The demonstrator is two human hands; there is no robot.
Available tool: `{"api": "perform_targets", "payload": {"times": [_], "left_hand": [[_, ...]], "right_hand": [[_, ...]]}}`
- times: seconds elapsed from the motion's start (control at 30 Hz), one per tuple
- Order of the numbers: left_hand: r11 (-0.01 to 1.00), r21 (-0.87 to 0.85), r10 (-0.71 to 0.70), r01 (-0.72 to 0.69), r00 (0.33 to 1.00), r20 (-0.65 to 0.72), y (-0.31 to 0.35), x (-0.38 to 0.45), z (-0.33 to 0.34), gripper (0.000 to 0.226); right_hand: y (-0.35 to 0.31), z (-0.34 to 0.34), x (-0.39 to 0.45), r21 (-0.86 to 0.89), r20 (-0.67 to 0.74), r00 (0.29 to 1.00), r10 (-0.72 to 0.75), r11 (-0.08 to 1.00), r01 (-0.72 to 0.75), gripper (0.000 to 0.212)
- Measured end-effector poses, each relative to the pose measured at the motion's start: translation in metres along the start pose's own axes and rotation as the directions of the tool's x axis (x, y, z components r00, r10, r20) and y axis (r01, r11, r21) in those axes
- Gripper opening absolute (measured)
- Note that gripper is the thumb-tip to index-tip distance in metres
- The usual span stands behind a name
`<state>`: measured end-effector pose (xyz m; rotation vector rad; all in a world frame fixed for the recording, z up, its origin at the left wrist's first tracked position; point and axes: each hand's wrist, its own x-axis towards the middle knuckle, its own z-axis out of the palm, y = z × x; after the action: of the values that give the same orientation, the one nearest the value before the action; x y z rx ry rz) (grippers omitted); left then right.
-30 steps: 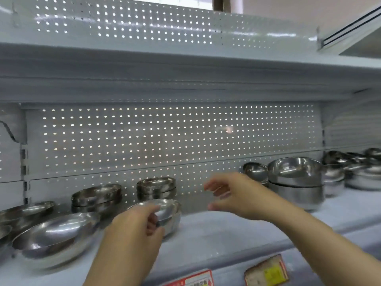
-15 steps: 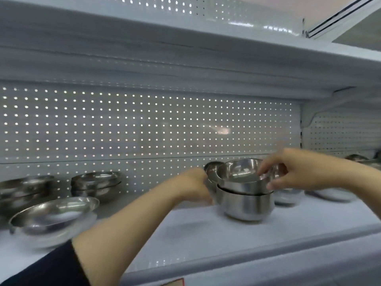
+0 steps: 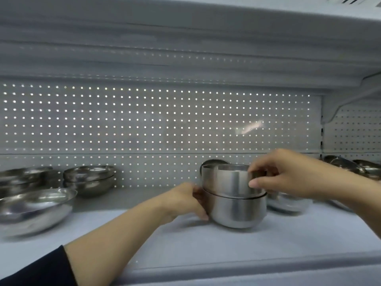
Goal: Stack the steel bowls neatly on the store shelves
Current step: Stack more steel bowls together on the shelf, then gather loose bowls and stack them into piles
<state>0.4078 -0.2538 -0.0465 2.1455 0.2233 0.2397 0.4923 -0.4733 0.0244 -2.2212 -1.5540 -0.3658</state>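
We steady the lower steel bowl (image 3: 237,211) with our left hand (image 3: 185,201); our right hand (image 3: 288,174) pinches the upper bowl's (image 3: 224,178) three-o'clock rim; seat it level.

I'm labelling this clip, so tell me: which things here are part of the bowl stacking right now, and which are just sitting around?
In the job:
- upper deep bowl, pinched at its rim by the right hand
- lower deep bowl, touched by the left hand
- shelf

Just sitting there:
- wide shallow bowl at left
- stack of shallow bowls near the perforated back panel
- bowls at far right
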Motion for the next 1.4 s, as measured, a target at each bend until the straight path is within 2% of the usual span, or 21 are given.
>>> {"api": "perform_targets", "payload": {"times": [0.17,1.4], "left_hand": [[1.0,-0.023,0.019,-0.019,1.0,-0.007,-0.0004,-0.0018,-0.0004,0.045],[0.999,-0.006,0.032,-0.032,0.999,-0.036,-0.0018,-0.0028,0.0041,0.041]], "right_hand": [[0.002,0.0036,-0.0039,0.107,-0.017,1.0,0.014,0.994,-0.012,0.011],[-0.0048,0.0081,-0.0042,-0.036,-0.079,0.997,-0.013,0.999,0.01,0.013]]}}
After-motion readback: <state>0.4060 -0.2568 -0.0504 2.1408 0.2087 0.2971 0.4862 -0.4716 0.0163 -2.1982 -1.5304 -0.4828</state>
